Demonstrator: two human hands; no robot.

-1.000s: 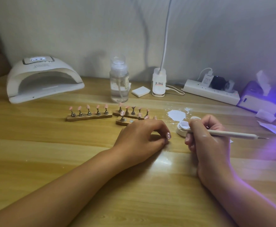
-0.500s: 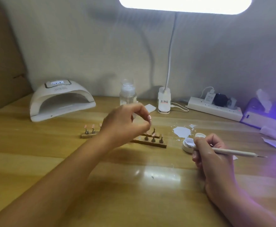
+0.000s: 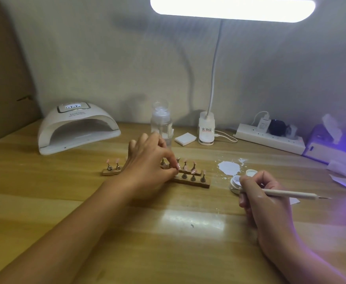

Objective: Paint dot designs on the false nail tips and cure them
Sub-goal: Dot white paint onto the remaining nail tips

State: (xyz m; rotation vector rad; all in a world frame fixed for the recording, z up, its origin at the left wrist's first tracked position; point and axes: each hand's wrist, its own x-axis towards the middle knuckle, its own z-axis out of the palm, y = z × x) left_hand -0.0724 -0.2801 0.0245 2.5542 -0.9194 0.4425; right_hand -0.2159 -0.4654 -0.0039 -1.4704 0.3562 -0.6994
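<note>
Wood-grain desk, and we start at the left hand. Thumb and forefinger are drawn together right on the nail stands with the other fingers curled, and we can't tell whether a stand is actually pinched.

Over on the right hand, the fingers are wrapped round the dotting pen, its metal point aimed off to the right. Just beyond those knuckles, one small white pot sits open with something pale inside and its lid just behind. A white puddle of paint lies on the desk beside it.

Now the nail tips: pink, on little metal stands, three wooden strips in all. We count three stands showing on the near strip and two on the left one, with more hidden behind the hand.

Farther back we've got one clear pump bottle, one white curing lamp, one lit desk lamp and one power strip.
</note>
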